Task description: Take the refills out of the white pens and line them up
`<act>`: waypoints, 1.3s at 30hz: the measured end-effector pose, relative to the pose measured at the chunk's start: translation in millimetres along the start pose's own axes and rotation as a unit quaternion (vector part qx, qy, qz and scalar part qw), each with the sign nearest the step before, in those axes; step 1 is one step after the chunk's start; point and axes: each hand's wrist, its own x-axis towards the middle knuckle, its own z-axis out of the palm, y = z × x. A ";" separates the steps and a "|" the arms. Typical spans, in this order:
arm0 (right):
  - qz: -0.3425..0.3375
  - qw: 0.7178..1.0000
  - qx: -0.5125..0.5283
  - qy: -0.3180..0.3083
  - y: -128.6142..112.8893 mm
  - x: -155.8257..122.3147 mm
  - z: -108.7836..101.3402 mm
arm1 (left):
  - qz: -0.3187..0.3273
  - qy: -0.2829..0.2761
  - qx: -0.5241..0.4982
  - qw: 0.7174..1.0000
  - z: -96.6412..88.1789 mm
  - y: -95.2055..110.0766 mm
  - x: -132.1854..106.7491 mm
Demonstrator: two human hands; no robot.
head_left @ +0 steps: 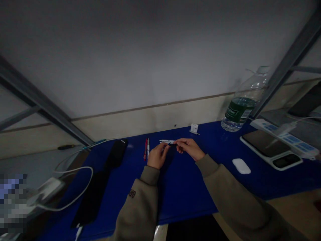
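My left hand [156,156] and my right hand [189,148] come close together over the blue desk mat [185,187]. A thin dark pen [173,144] stretches between their fingertips, and both hands pinch it. Just behind the fingers lies a white pen [164,141], partly covered by my hands; whether it is one pen or two, I cannot tell. To the left of my left hand, a red pen [145,149] and a white-and-grey pen [148,147] lie side by side, pointing away from me.
A white charger plug [194,127] sits near the wall with a small thin piece [194,133] before it. Rightward are a large water bottle [238,107], a white case [241,166], a scale-like device [271,147] and a power strip [301,144]. Black phone-like slabs [92,194] lie left, beside a white cable [91,180].
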 end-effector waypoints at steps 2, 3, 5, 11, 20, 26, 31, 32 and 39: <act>-0.011 1.000 -0.007 0.008 -0.1 0.2 -0.6 | -0.019 0.004 0.007 1.000 0.0 -2.4 0.4; -0.014 1.000 -0.011 0.011 0.2 0.3 -1.2 | -0.028 0.006 0.010 1.000 -0.2 -2.9 0.6; -0.012 1.000 -0.011 0.010 1.5 0.9 -2.3 | -0.036 0.008 0.005 0.999 -1.0 -2.0 0.9; -0.005 1.000 0.020 0.002 3.2 1.3 -1.8 | -0.047 0.002 -0.022 0.999 -3.8 4.4 1.3; -0.004 1.000 0.012 -0.005 1.6 -0.4 -1.4 | -0.026 0.000 -0.047 0.999 -4.6 7.3 1.8; -0.017 1.000 0.004 -0.002 4.7 0.4 -0.7 | -0.061 -0.016 -0.057 0.996 -2.5 3.4 1.5; 0.001 1.000 0.017 -0.003 3.2 -0.5 -1.4 | -0.043 0.012 -0.061 0.997 -1.8 2.4 2.2; 0.004 1.000 0.023 -0.002 2.7 -0.7 -1.5 | -0.037 0.024 -0.066 0.997 -1.7 3.1 2.3; 0.017 0.997 0.072 0.008 -4.0 -2.7 3.1 | -0.075 -0.001 -0.060 0.995 -0.1 -0.5 2.2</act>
